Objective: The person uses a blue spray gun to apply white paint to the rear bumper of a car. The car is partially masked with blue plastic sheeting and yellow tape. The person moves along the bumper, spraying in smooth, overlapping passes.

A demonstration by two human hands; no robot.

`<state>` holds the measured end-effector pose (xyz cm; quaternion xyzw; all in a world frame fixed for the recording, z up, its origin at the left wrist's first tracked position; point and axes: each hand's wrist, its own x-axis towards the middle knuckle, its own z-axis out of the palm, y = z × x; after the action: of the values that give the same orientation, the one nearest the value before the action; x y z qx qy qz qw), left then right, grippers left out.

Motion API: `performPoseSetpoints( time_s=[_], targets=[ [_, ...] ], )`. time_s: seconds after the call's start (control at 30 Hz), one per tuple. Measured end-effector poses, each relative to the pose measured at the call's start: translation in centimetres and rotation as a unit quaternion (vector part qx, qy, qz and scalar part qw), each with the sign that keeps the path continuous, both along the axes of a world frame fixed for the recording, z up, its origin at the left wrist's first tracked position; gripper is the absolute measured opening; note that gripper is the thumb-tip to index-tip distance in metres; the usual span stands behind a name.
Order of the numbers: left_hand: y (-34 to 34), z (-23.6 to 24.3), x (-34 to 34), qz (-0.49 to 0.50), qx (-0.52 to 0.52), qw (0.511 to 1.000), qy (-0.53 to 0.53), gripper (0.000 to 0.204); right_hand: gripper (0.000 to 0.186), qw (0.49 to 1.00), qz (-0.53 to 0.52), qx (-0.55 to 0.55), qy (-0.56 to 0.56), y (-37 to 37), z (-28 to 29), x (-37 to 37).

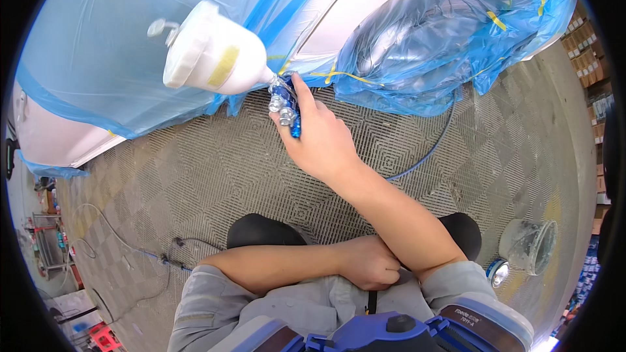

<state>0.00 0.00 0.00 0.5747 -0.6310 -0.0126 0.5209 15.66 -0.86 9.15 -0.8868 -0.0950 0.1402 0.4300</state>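
My right hand (323,140) is stretched forward and grips a blue and silver spray gun (285,105). Its white paint cup (208,52) tilts up and to the left, close to the car body (385,0). The car is masked with blue plastic film (111,45) and yellow tape, with a strip of pale panel left bare. My left hand (368,262) is closed in a fist with nothing in it. It rests against my torso, under my right forearm.
The film also covers the wheel (424,32). A blue hose (427,156) runs over the grey grid floor (195,176). A dusty bucket (528,244) and a tape roll (499,272) stand at my right. Shelves with boxes (587,52) line the right edge. Cables (130,241) lie at the left.
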Motion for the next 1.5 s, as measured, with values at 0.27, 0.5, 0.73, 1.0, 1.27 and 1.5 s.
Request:
performPoseSetpoints(
  time_s=[0.27,0.5,0.73,1.0,1.27,1.5],
  targets=[
    [0.2,0.3,0.3,0.021,-0.003,1.0,-0.008,0.024,0.053,0.931,-0.055,0.341,0.121,-9.2,0.0,-4.4],
    [0.2,-0.1,0.1,0.022,0.009,1.0,-0.005,0.026,0.05,0.841,-0.171,0.507,0.082,-13.2,-0.9,-5.8],
    [-0.9,-0.3,0.1,0.013,0.001,1.0,-0.001,0.026,0.044,0.863,-0.211,0.45,0.086,-11.1,-3.2,-6.3],
    [-1.3,-0.7,0.2,0.021,0.013,1.0,0.0,0.027,0.049,0.882,-0.143,0.428,0.136,-9.6,-3.4,-5.7],
    [-0.9,-1.0,0.4,0.001,0.023,1.0,0.002,0.024,0.046,0.877,-0.19,0.428,0.107,-10.8,-3.6,-5.3],
    [-1.1,-0.9,0.5,-0.002,0.014,1.0,0.011,0.024,0.049,0.883,-0.2,0.416,0.084,-11.0,-2.9,-5.5]
  ],
)
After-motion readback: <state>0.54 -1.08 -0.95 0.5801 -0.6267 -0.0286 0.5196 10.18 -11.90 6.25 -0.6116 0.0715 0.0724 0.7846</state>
